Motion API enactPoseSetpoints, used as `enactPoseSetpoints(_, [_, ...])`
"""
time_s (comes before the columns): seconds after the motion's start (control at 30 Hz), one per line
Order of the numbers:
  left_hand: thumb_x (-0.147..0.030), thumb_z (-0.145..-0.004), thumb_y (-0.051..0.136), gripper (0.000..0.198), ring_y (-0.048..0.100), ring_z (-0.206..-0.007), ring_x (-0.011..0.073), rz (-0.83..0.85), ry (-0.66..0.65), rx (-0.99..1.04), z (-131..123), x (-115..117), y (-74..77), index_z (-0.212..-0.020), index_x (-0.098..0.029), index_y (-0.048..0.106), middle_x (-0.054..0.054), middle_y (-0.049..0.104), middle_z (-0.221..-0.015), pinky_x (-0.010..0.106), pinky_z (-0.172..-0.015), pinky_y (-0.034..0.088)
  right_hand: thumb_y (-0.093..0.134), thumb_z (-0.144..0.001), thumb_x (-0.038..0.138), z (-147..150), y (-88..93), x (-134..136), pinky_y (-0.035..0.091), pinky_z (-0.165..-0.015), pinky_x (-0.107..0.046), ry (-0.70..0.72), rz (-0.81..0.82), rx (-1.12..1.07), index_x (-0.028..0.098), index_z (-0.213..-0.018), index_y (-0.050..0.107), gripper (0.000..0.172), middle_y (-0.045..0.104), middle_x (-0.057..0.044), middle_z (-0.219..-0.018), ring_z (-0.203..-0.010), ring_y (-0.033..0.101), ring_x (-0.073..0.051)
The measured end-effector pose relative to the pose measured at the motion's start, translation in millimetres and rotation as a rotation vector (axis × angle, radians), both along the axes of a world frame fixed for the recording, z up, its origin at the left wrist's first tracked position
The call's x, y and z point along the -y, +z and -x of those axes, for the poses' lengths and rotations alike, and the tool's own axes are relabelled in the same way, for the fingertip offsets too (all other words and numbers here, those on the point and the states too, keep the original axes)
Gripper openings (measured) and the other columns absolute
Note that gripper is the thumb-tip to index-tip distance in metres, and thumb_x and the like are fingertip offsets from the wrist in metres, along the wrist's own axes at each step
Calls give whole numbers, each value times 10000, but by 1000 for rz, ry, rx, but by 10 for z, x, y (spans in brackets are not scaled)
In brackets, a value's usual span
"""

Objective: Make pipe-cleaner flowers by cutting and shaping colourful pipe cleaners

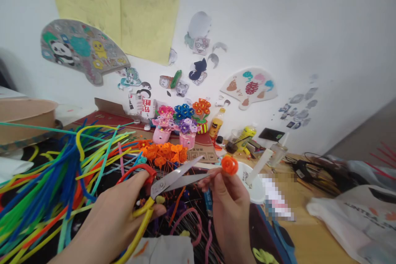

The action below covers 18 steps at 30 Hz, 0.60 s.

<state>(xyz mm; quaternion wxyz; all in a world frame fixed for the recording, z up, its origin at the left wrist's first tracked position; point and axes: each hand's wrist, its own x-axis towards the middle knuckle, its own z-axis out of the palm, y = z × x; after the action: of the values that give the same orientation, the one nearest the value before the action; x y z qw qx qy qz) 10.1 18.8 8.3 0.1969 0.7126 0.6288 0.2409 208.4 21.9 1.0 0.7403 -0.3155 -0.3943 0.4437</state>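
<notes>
My left hand [120,206] is wrapped round a pair of scissors [161,185] with red and yellow handles. Their blades stand apart and point right, the tips close to my right fingers. Between the thumb and fingers of my right hand [230,206] is an orange pipe-cleaner flower [229,165], its bloom facing up; its stem is mostly hidden by the fingers. Behind the blades lies a cluster of orange pipe-cleaner flowers [165,154] on thin wire stems. Loose pipe cleaners [58,181] in blue, green, yellow and orange spread out left of my left hand.
Small pots of pipe-cleaner flowers [187,140] stand at the back before the wall. A white tub [255,192] sits right of my right hand, and a plastic bag [355,214] lies farther right. Bottles [217,123] stand along the wall. A round box [27,117] is at far left.
</notes>
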Motion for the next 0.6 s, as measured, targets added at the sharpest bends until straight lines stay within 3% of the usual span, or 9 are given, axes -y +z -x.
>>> enactPoseSetpoints(0.13, [-413,-748,558,188,675,-763,262,54,-90,-105,16,-13,-15,-846,-258,518,31,724,-857,315,-662,437,765,-814,335,-5,3,7,467,-597,-220,3,-32,22,197,-762,744,148,666,-1,-727,-649,581,-119])
enactPoseSetpoints(0.4, [-459,-739,637,249,653,-680,230,47,-116,-107,14,-13,-12,-852,-250,562,-16,717,-752,261,-595,387,733,-838,337,-8,3,17,436,-584,-237,17,-43,53,207,-752,725,155,632,1,-717,-636,546,-131])
enactPoseSetpoints(0.6, [-467,-729,655,253,616,-634,212,36,-127,-123,27,3,3,-820,-246,572,-22,701,-719,256,-577,361,724,-852,334,-22,-30,28,472,-658,-246,-16,-66,93,215,-776,726,141,646,-2,-733,-689,587,-146])
